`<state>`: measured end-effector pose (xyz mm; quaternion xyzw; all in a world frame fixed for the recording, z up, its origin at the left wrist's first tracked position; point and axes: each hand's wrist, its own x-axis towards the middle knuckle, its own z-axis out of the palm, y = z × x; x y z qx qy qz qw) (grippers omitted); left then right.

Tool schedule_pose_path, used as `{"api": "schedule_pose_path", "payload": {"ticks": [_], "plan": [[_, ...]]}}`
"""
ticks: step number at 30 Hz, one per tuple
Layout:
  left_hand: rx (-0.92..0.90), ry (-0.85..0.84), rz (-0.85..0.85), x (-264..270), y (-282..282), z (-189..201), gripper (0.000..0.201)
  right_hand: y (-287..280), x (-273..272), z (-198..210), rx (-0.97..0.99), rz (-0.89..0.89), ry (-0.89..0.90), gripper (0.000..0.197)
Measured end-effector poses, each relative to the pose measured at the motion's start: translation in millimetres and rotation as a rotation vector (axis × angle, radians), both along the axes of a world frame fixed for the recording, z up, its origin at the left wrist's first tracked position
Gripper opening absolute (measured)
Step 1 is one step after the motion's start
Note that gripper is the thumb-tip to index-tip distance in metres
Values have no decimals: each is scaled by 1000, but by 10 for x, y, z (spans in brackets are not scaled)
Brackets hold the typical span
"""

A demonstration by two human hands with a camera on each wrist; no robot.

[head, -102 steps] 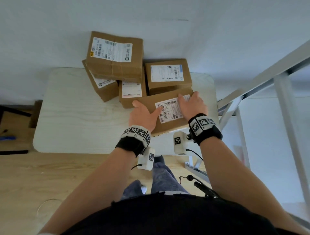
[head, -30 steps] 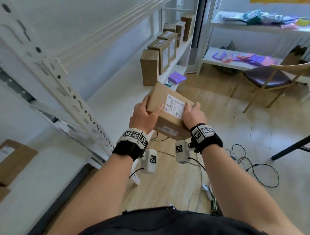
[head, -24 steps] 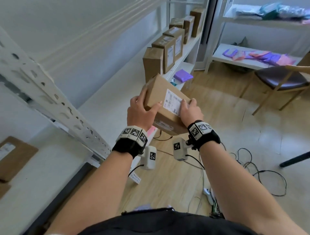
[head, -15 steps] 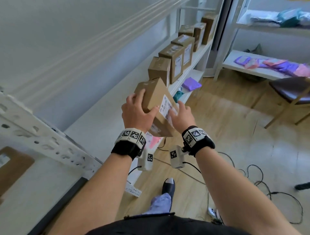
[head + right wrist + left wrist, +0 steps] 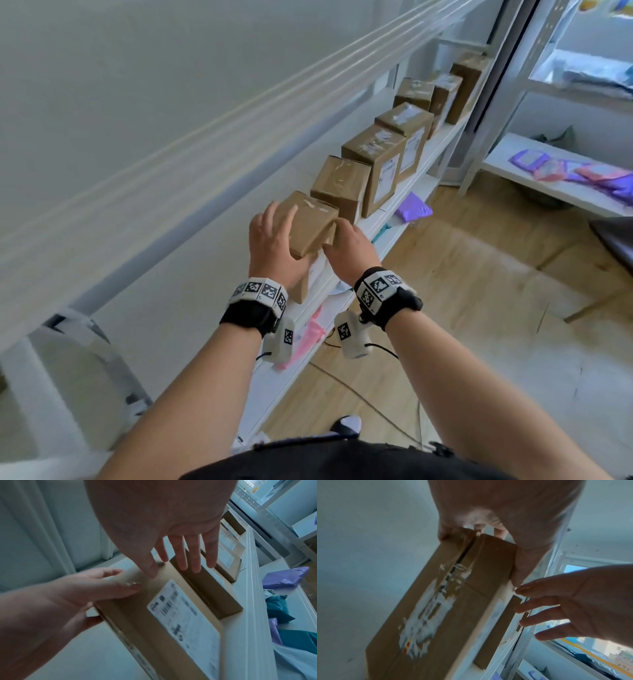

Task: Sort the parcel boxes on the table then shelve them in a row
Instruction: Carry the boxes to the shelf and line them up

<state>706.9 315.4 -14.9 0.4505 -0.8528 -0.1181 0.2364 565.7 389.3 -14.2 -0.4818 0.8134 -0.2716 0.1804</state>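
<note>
One parcel box [image 5: 310, 222] — label print blurred — left hand [image 5: 270, 246] grips; right hand [image 5: 347, 248] released.

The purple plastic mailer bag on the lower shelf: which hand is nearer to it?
Right. The right hand is on the brown cardboard box's side facing the purple plastic mailer bag; the left hand holds the far side.

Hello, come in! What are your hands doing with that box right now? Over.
Left hand grips parcel box on shelf. Right hand open, fingers straight against it. Row of boxes right beside; nothing blocking.
</note>
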Motion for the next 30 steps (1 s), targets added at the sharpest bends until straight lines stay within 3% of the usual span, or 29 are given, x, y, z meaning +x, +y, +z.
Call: {"api": "schedule_pose_path", "payload": {"ticks": [3,8,21,30], "plan": [[139,-57,51,-37,15,-133,114,-51,-52,-92,25,-11,-16,49],[125,-62,100,60,75,-143,121,2,17,-164,24,-76,-30,32],[-9,-12,23,819,873,45,98,870,819,169,-34,-27,83,50],[82,-222,-32,1544,1561,268,91,1462,1475,270,-30,55,230,57]]}}
